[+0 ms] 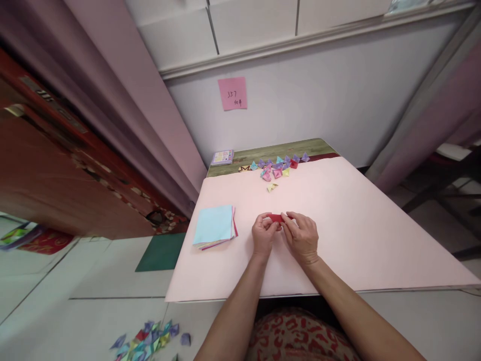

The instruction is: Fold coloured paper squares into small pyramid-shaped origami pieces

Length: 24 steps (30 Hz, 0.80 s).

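A small folded piece of red paper (277, 218) is pinched between the fingers of both hands, just above the pink-covered table (361, 220). My left hand (263, 234) grips its left part with thumb and fingers. On its right part, my right hand (302, 234) presses with thumb and fingertips, hiding that end. To the left lies a stack of square paper sheets (214, 224), light blue on top, with pink, yellow and red edges showing. Beyond my hands sits a pale yellow folded paper piece (272, 187).
Several coloured folded paper pieces (277, 172) cluster near the table's far end. A small printed pad (223, 157) rests at the far left corner. More folded pieces (148, 341) lie on the floor at lower left. A pink note (232, 94) hangs on the wall.
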Motion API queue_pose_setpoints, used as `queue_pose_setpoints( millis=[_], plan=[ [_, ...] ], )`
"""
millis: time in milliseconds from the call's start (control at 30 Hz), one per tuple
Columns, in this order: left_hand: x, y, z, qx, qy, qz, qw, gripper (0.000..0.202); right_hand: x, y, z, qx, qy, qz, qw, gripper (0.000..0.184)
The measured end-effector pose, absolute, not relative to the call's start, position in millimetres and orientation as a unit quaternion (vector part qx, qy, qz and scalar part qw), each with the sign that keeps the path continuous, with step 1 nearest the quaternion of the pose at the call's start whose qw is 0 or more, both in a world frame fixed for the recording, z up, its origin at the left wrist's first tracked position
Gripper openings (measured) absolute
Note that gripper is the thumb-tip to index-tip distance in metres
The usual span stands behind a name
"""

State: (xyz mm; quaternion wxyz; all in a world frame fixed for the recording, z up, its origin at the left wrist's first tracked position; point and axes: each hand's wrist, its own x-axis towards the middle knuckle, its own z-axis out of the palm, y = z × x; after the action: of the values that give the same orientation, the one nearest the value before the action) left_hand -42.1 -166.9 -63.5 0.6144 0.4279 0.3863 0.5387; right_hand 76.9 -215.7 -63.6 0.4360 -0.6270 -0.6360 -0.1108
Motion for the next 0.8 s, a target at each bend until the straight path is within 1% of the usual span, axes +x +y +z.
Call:
queue_pose_setpoints(
  millis=[200, 400, 467, 567, 667, 800],
  plan=[
    [-42.5, -166.5, -63.4, 0.425, 0.389, 0.542, 0.612, 0.045, 77.5, -217.4, -61.6, -0.618, -0.649, -0.115, 0.429, 0.034],
    [-45.5, -165.9, -60.1, 0.419, 0.379, 0.542, 0.622, 0.044, 76.0, -218.4, -59.6, -0.606, -0.660, -0.090, 0.434, 0.036],
    [-46.3, -165.8, -60.2, 0.420, 0.378, 0.544, 0.620, 0.043, 75.7, -218.8, -58.0, -0.601, -0.660, -0.096, 0.441, 0.032],
    [-46.3, -166.4, -61.6, 0.436, 0.373, 0.545, 0.611, 0.038, 75.7, -219.2, -55.2, -0.594, -0.656, -0.100, 0.454, 0.020],
    [-44.9, -168.4, -61.7, 0.471, 0.376, 0.549, 0.580, 0.030, 76.8, -218.7, -53.7, -0.615, -0.631, -0.109, 0.460, 0.013],
    [-42.4, -171.9, -58.2, 0.537, 0.421, 0.550, 0.481, 0.023, 79.3, -217.9, -55.7, -0.658, -0.596, -0.092, 0.451, 0.017]
  ],
)
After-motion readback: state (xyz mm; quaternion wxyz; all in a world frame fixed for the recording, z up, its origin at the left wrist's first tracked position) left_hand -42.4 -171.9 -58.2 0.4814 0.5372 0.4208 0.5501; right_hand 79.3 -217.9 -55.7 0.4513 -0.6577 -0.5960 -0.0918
